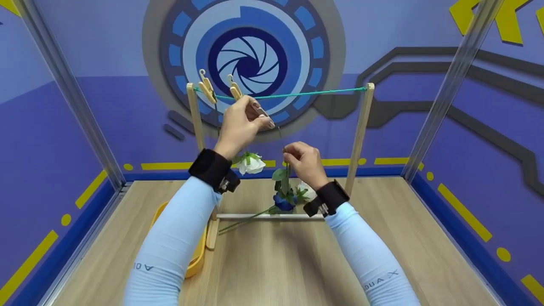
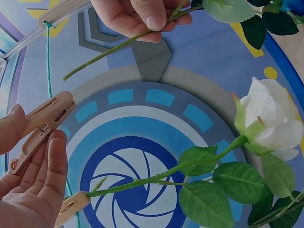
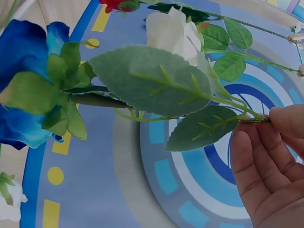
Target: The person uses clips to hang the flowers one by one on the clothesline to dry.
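One clothespin (image 1: pixel 264 114): pinched by the left hand (image 1: pixel 239 127), at its two o'clock.
Blue rose (image 1: pixel 284 202): stem (image 2: pixel 102 56) pinched by the right hand (image 1: pixel 307 163), bloom at its seven o'clock.
White rose (image 1: pixel 251 164): hanging at the left hand's six o'clock.

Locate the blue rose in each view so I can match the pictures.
Head: blue rose, just below centre.
Left wrist: blue rose, only partly in frame, top right corner.
Right wrist: blue rose, large, at the left edge, upper half.
Shared landmark: the round wall emblem, at least partly visible in all three.
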`<state>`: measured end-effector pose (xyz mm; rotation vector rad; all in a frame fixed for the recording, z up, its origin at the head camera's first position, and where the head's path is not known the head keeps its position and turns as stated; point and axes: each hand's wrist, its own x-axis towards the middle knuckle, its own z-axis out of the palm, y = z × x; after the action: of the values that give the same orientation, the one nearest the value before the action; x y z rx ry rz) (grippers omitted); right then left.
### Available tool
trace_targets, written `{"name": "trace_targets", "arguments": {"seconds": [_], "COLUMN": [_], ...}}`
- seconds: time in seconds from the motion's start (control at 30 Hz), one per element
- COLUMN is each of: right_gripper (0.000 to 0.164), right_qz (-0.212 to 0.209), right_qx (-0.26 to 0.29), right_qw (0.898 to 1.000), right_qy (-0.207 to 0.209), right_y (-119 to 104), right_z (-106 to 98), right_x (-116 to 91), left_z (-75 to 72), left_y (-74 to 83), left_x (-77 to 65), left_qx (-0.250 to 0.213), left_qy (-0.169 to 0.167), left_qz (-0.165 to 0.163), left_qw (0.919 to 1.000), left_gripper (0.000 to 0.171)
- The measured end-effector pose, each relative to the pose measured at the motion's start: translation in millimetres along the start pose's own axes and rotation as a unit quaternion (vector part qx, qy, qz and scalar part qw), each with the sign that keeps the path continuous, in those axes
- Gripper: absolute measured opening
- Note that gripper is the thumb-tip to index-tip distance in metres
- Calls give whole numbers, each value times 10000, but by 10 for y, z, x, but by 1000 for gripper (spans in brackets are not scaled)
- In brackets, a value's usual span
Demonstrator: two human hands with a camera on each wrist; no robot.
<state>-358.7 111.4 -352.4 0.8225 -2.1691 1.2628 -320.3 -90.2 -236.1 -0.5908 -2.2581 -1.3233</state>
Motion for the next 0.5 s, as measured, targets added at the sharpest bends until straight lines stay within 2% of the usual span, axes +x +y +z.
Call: {"name": "trace_targets", "arguments": {"seconds": [0.27, 0.5], "right_gripper": [9, 10], "right_qz": [173, 236], "right_qx": [-171, -149], "right_qw": [9997, 9996], "right_qy": [83, 109], "right_y": [-47, -82], "right_z": [-19, -9], "right_x": [180, 283], "left_z": [-59, -98], "left_y": [103, 157], "left_x": [173, 301], "left_qx": [413, 699], "left_qy": [176, 483], "left_qz": [-20, 227], "left_qw": [9990, 9961], "left_gripper": [19, 14]}}
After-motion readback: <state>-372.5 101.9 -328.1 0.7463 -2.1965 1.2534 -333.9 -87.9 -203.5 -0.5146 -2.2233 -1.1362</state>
